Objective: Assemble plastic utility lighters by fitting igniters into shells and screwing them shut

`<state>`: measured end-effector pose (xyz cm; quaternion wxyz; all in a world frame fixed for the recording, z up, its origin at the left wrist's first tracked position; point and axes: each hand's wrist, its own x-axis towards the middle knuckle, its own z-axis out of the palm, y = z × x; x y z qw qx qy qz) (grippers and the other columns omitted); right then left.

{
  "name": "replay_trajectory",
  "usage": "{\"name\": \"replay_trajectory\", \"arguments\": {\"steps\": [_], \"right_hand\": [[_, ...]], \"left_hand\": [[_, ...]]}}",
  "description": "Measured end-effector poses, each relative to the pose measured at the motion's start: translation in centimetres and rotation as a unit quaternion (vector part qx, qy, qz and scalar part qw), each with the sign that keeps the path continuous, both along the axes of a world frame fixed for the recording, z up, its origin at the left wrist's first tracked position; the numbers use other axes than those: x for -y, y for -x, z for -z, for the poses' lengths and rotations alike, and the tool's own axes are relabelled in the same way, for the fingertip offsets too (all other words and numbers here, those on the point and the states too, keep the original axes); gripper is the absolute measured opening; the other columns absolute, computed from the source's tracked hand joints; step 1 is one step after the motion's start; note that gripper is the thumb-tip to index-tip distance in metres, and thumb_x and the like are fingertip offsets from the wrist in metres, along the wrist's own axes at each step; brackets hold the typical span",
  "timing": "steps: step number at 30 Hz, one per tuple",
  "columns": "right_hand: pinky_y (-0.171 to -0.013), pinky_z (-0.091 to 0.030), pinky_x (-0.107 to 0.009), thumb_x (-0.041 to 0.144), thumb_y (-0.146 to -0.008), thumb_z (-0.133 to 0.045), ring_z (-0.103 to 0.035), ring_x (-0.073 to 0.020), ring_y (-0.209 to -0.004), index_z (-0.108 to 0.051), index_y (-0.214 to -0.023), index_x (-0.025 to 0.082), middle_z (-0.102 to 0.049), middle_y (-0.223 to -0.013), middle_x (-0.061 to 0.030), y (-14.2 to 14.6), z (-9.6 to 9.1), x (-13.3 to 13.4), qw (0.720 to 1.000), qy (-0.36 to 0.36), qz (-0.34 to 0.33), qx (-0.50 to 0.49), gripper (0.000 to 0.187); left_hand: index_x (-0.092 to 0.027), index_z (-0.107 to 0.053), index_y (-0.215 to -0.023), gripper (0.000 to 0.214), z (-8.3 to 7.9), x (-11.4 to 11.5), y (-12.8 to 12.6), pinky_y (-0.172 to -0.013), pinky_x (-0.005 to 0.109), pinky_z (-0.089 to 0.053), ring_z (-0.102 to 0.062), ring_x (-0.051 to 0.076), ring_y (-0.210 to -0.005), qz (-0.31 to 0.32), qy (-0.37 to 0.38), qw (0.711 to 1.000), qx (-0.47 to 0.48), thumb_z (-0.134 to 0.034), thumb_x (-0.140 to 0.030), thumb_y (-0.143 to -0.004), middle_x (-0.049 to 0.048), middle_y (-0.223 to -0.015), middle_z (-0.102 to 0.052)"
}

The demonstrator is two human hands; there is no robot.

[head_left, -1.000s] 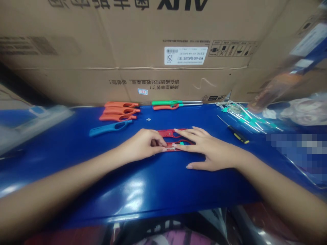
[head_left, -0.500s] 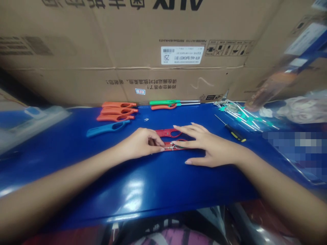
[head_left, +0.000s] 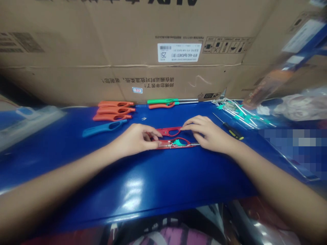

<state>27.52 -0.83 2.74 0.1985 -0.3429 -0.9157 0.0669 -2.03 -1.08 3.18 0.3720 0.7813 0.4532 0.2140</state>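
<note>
My left hand point(head_left: 139, 136) was curled over the left end of the nearer red half point(head_left: 176, 147), hiding part of it; I couldn't tell how firmly the fingers gripped. My right hand point(head_left: 212, 134) was bent, its fingertips at the right end of the farther red half point(head_left: 166, 132), the grip again unclear. The nearer half already carried a green piece point(head_left: 178, 142) and a metal rod point(head_left: 195, 144); the two halves lay apart on the counter point(head_left: 158, 183), not yet joined.

Just past my right hand lay a screwdriver point(head_left: 233, 132), then a pile of metal rods point(head_left: 241, 115) with green pieces. Beyond my left were a blue handle point(head_left: 102, 128) and three orange handles point(head_left: 112, 111). Farther back lay a green-handled piece point(head_left: 158, 101), and a cardboard box point(head_left: 122, 80) walled off the far edge.
</note>
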Motion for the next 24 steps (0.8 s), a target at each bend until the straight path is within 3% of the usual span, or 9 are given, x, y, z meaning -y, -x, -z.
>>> {"name": "replay_trajectory", "arguments": {"steps": [3, 6, 8, 13, 18, 22, 24], "right_hand": [[-0.1, -0.043, -0.05, 0.002, -0.088, -0.042, -0.057, -0.0276, -0.117, -0.071, -0.123, 0.028, -0.065, -0.127, -0.0093, -0.3, 0.6, -0.8, 1.0, 0.004, -0.008, 0.011, 0.052], [-0.1, -0.042, -0.052, 0.006, -0.091, -0.045, -0.057, -0.028, -0.118, -0.072, -0.117, 0.028, -0.063, -0.129, -0.0093, -0.5, 1.1, -1.3, 1.0, 0.016, -0.007, 0.012, 0.044], [-0.1, -0.043, -0.052, 0.012, -0.094, -0.049, -0.058, -0.028, -0.116, -0.073, -0.112, 0.027, -0.064, -0.126, -0.01, -0.5, 1.2, -1.4, 1.0, 0.022, 0.008, 0.006, 0.033], [-0.101, -0.045, -0.049, 0.02, -0.091, -0.061, -0.059, -0.0266, -0.114, -0.068, -0.105, 0.023, -0.064, -0.119, -0.0094, -0.3, 1.4, -1.6, 0.998, 0.052, 0.033, -0.032, 0.016], [-0.103, -0.044, -0.053, 0.017, -0.091, -0.06, -0.055, -0.0289, -0.121, -0.066, -0.117, 0.025, -0.059, -0.13, -0.0116, 0.1, 1.4, -1.5, 0.997, 0.046, 0.041, -0.04, 0.028], [-0.102, -0.042, -0.055, 0.024, -0.09, -0.067, -0.058, -0.0298, -0.117, -0.072, -0.092, 0.022, -0.061, -0.129, -0.0111, 0.1, 1.4, -1.7, 0.997, 0.028, 0.061, -0.034, 0.006], [-0.1, -0.043, -0.053, 0.027, -0.089, -0.07, -0.06, -0.0287, -0.113, -0.07, -0.085, 0.021, -0.065, -0.122, -0.01, 0.2, 1.3, -1.7, 0.997, 0.024, 0.059, -0.038, 0.007]], "left_hand": [[-0.017, -0.077, -0.098, 0.022, -0.4, -0.5, 0.3, -0.066, 0.026, -0.058, -0.07, 0.016, -0.073, -0.02, -0.092, 0.996, -0.013, -0.066, -0.028, -0.082, 0.0049, -0.09, -0.077], [-0.019, -0.077, -0.101, 0.026, -0.3, -1.1, 0.8, -0.085, 0.035, -0.058, -0.069, 0.021, -0.093, 0.036, -0.209, 0.975, -0.07, -0.059, -0.021, -0.083, 0.0064, -0.104, -0.075], [-0.02, -0.075, -0.107, 0.033, 0.0, -1.5, 1.1, -0.097, 0.041, -0.054, -0.066, 0.024, -0.105, 0.081, -0.245, 0.959, -0.114, -0.056, -0.017, -0.081, 0.0067, -0.112, -0.073], [-0.019, -0.073, -0.116, 0.037, 0.6, -2.0, 1.3, -0.104, 0.041, -0.052, -0.065, 0.025, -0.112, 0.107, -0.248, 0.952, -0.143, -0.057, -0.019, -0.082, 0.0086, -0.121, -0.07], [-0.019, -0.073, -0.119, 0.043, 0.5, -2.1, 1.3, -0.104, 0.042, -0.051, -0.065, 0.024, -0.114, 0.126, -0.253, 0.948, -0.146, -0.051, -0.013, -0.082, 0.0084, -0.124, -0.07], [-0.019, -0.074, -0.115, 0.041, 0.5, -2.0, 1.0, -0.104, 0.042, -0.052, -0.066, 0.023, -0.112, 0.116, -0.252, 0.952, -0.13, -0.047, -0.011, -0.084, 0.0071, -0.121, -0.072], [-0.019, -0.075, -0.111, 0.036, 0.6, -1.9, 0.8, -0.101, 0.04, -0.053, -0.067, 0.022, -0.109, 0.11, -0.251, 0.956, -0.109, -0.047, -0.014, -0.089, 0.0073, -0.118, -0.073]]}}
